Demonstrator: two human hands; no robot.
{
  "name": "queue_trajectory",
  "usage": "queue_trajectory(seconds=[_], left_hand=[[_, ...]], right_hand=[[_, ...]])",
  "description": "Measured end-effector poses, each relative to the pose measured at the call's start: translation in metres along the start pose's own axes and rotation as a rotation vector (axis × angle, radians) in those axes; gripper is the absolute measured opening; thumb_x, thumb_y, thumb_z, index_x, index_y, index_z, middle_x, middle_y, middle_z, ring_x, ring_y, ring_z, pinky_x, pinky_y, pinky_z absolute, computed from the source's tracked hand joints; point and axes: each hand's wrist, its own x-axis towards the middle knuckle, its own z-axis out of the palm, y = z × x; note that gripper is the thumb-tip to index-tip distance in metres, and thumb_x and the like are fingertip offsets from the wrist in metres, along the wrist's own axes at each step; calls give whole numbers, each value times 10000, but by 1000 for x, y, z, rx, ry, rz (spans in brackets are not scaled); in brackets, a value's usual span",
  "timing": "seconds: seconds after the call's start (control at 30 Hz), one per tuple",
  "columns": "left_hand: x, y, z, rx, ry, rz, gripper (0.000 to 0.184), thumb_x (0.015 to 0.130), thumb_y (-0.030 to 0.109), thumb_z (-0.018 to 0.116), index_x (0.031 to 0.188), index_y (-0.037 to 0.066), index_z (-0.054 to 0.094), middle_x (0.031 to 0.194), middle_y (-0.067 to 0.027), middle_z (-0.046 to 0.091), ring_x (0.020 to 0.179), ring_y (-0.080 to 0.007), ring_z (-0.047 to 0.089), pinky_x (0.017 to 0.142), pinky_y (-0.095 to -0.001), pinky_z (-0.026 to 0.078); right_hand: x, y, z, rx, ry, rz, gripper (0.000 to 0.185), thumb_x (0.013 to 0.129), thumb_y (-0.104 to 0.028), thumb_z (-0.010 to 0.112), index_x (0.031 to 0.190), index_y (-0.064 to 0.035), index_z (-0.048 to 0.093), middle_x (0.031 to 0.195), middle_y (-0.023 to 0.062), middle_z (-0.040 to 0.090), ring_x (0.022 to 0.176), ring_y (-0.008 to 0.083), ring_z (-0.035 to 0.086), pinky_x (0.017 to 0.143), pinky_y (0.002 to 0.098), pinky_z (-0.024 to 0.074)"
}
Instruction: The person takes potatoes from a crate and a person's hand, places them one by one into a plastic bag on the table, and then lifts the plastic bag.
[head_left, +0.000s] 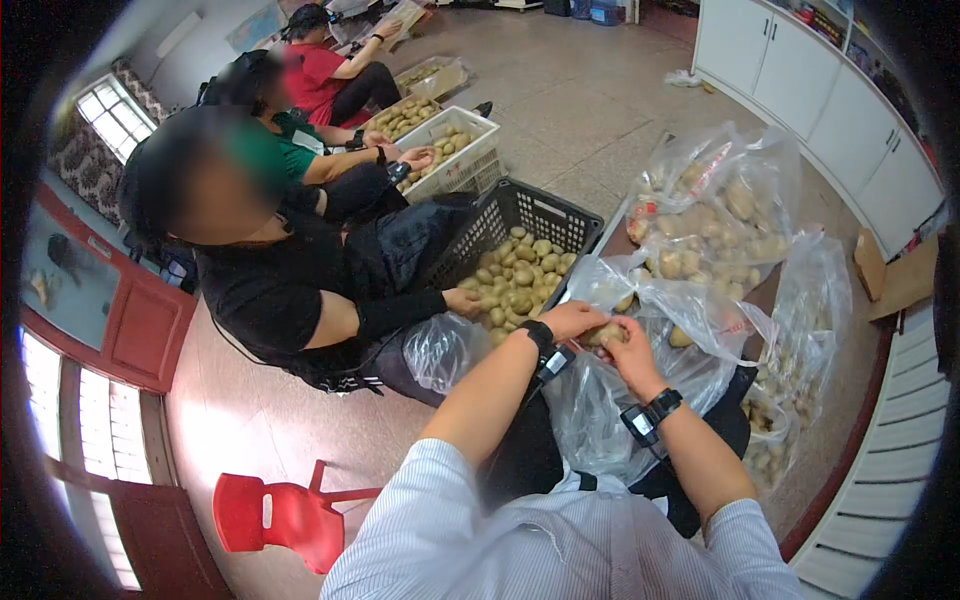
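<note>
Over my lap, a brownish potato (603, 336) is held between my two hands. My left hand (576, 320) has its fingers closed against its left side. On its other side, my right hand (632, 352) is closed, thumb and fingers pressed to it. Clear plastic bags (600, 410) drape over my knees below the hands. A black crate (585, 225) of yellowish potatoes (525, 270) stands just beyond my left hand. Past my right hand lies a large clear bag (705, 215) filled with more potatoes.
A person in black (260, 290) sits at my left, one hand (462, 302) at the black crate. Two more people sit farther back beside a white crate (475, 165). A red chair (290, 520) is behind left. Filled bags (805, 330) and white cabinets (815, 95) are right.
</note>
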Motion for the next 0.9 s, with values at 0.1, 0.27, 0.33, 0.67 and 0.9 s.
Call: queue_trajectory(seconds=[0.1, 0.27, 0.33, 0.67, 0.9], left_hand=[[1, 2, 0, 11, -102, 19, 495, 849, 490, 567, 1046, 35, 584, 907, -63, 630, 680, -152, 606, 533, -294, 505], [-6, 7, 1, 75, -144, 39, 494, 861, 513, 553, 1036, 52, 590, 836, -36, 611, 631, -126, 589, 502, -262, 473], [-6, 7, 1, 18, -109, 66, 494, 864, 517, 555, 1034, 55, 599, 815, -27, 607, 613, -117, 577, 499, -259, 470], [2, -13, -32, -14, 210, 27, 508, 900, 562, 446, 909, 93, 638, 640, -4, 532, 488, -95, 469, 426, -246, 379], [9, -35, -56, -207, 350, -120, 521, 862, 574, 517, 930, 69, 624, 708, -23, 572, 504, -122, 512, 468, -280, 441]], right_hand=[[-3, -14, -1, 38, -43, 44, 325, 876, -38, 569, 1188, -25, 477, 889, 57, 585, 671, 102, 588, 557, 228, 488], [-6, -26, 0, -50, -61, -21, 424, 874, -32, 574, 1281, -42, 457, 995, 70, 589, 735, 96, 593, 610, 213, 491], [-10, -31, 3, -230, -15, -155, 389, 889, -79, 574, 1263, -35, 477, 1048, 89, 576, 781, 108, 592, 627, 239, 493], [-2, 32, -70, -964, 199, -300, 361, 811, -157, 558, 1128, 14, 546, 1095, 228, 570, 996, 386, 540, 879, 438, 427], [10, 30, -120, -1174, 309, 5, 414, 749, -133, 552, 1134, 18, 548, 1142, 262, 552, 1096, 412, 508, 954, 480, 387]])
